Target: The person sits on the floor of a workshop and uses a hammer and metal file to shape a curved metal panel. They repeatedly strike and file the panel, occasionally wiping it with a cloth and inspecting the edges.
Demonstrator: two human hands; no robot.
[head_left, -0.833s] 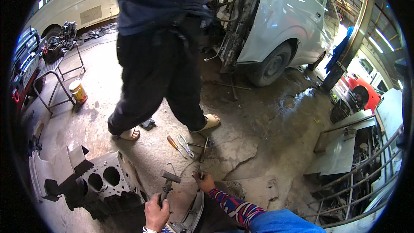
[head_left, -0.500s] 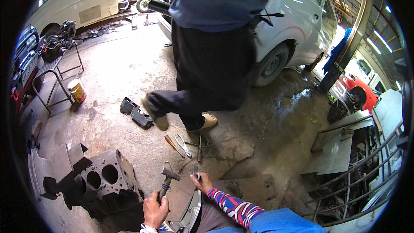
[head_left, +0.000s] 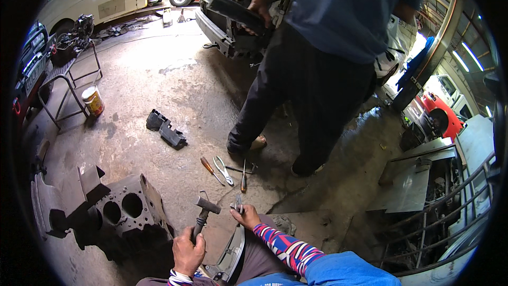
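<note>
My left hand point(head_left: 189, 253) is wrapped round the dark handle of a hammer point(head_left: 208, 205), whose metal head points up in front of me. Just right of it, the fingers of my right hand point(head_left: 246, 217) pinch a small grey metal piece point(head_left: 238, 201); its exact kind I cannot make out. Below both hands, a long grey car part with a curved edge point(head_left: 231, 257) lies against my legs. On the floor ahead are pliers point(head_left: 223, 171), an orange-handled screwdriver point(head_left: 207, 165) and another screwdriver point(head_left: 244, 180), beside a thin dark bent rod point(head_left: 253, 168).
A person in dark trousers point(head_left: 317, 85) stands close ahead, holding a long black part point(head_left: 236, 13). An engine block point(head_left: 127, 217) sits at my left, a black plastic part point(head_left: 167, 129) beyond it. Metal panels and bars point(head_left: 407, 190) are piled at right. A can point(head_left: 93, 100) stands far left.
The other person has stepped to the right, uncovering the front of the vehicle and the black part in their hand. My hands keep their grips and have barely moved.
</note>
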